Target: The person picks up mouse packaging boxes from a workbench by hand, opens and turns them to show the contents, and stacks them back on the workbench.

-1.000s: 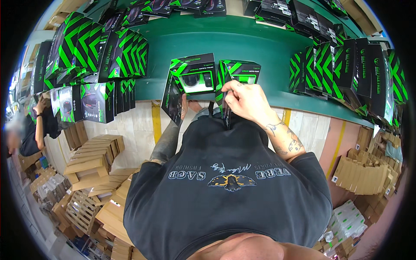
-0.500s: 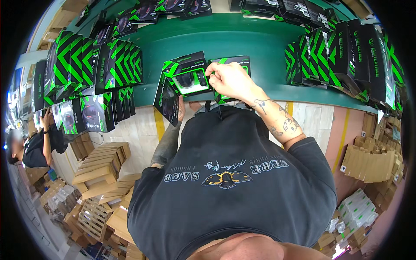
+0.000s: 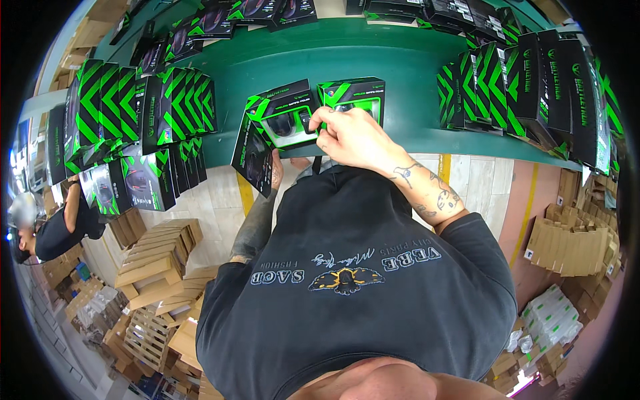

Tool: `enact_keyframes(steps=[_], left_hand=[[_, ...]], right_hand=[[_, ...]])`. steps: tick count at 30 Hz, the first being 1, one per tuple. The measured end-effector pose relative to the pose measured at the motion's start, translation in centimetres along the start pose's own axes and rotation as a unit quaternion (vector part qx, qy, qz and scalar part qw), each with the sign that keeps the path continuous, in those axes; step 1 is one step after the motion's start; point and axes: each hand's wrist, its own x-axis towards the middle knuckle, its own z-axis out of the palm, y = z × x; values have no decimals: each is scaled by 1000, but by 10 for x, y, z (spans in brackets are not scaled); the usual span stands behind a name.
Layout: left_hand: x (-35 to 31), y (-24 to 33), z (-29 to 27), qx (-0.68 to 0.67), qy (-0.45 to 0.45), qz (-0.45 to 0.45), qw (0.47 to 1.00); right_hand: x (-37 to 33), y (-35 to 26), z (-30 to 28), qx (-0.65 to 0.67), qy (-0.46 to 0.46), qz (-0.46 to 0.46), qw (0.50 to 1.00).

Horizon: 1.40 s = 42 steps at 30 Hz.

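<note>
My left hand (image 3: 276, 172) holds a black and green mouse box (image 3: 279, 95) from below, its fingers partly hidden behind the opened front flap (image 3: 254, 155). Through the box's window a dark mouse (image 3: 280, 125) shows, with a small black piece (image 3: 305, 119) at its right. Fingers curled in a pinch, my right hand (image 3: 350, 135) is at that piece and the window's right edge; what is between the fingertips is hidden. A second mouse box (image 3: 369, 90) stands on the green table just beyond my right hand, partly covered by it.
Stacked mouse boxes line the green table (image 3: 393, 57) at left (image 3: 177, 107) and right (image 3: 493, 90), with more along the far edge (image 3: 270, 12). Another person (image 3: 63, 227) works at the far left. Cardboard cartons (image 3: 157, 257) and a wooden pallet (image 3: 145, 338) are on the floor.
My right hand has shifted slightly left and down, its fingers now over part of the small black piece. The held box has moved slightly left; more of the second box shows.
</note>
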Motion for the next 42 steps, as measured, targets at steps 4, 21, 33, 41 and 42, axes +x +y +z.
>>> enact_keyframes(steps=[4,21,33,41,42], left_hand=[[1,8,-13,196,106,87,971],[50,60,-38,119,93,63,987],[58,63,3,-252,119,-57,959],[83,102,-29,-392,36,-59,918],[87,110,-34,-383,35,-68,920]], right_hand=[[12,48,-31,-124,85,82,985],[-79,223,57,-143,87,212,963],[-51,223,23,150,65,231,959],[-36,224,24,519,94,304,793],[-31,224,26,537,109,301,781]])
